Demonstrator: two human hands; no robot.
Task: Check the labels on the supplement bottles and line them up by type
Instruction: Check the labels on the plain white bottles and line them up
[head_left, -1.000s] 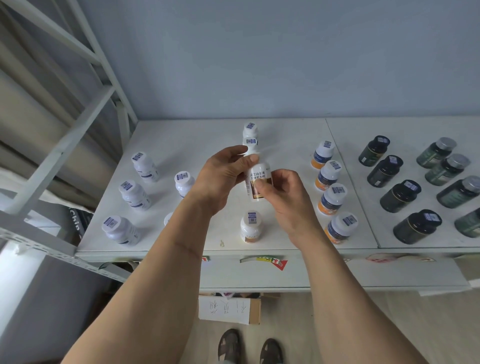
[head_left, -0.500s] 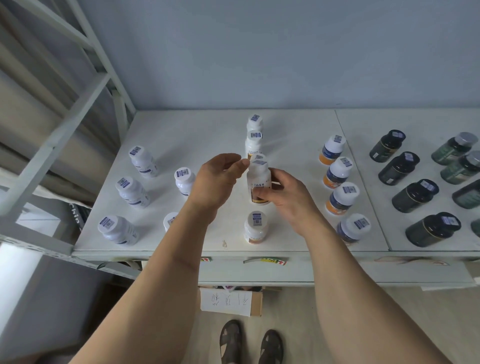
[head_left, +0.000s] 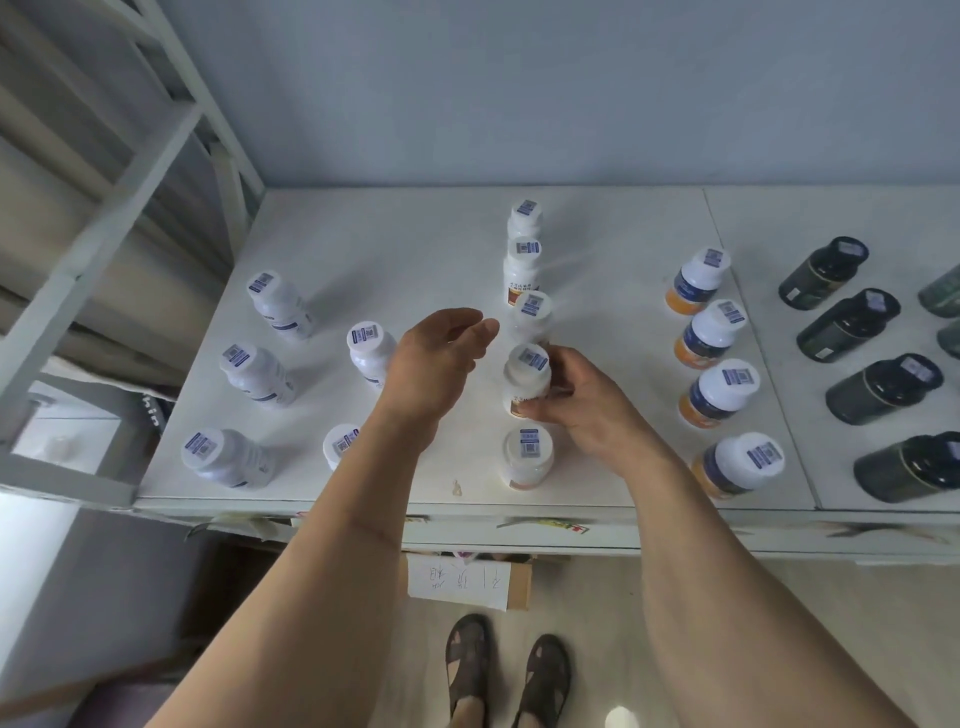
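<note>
While our right hand (head_left: 582, 410) pinches the white bottle (head_left: 525, 382) by its lower body, thumb on the near side and fingers curled round the far side, our left hand (head_left: 436, 364) hangs just beside it with fingers loosely curled and holding nothing. We have the bottle in the middle column on the tabletop (head_left: 415, 249), in the gap between the nearest bottle (head_left: 527, 457) and the one behind (head_left: 531, 317); we cannot tell whether its base is already resting on the surface or just above it.

We judge the main risk to be crowding. That gap is tight, so if we let go with the bottle tilted, or drag our fingers (head_left: 563, 364) out carelessly, we could knock a neighbour and upset the column, with two more bottles (head_left: 522, 260) standing behind. Our left forearm is another hazard: it passes right over the bottle at the front edge (head_left: 340, 444), and a downward sweep could push it off the tabletop.

We also see a sorting risk. The label is partly covered by our thumb, so a wrong type could slip in unnoticed, though its orange-brown band appears to match its neighbours. The orange-and-blue column (head_left: 719, 395) and the dark bottles (head_left: 883, 387) stand well apart to the right.
</note>
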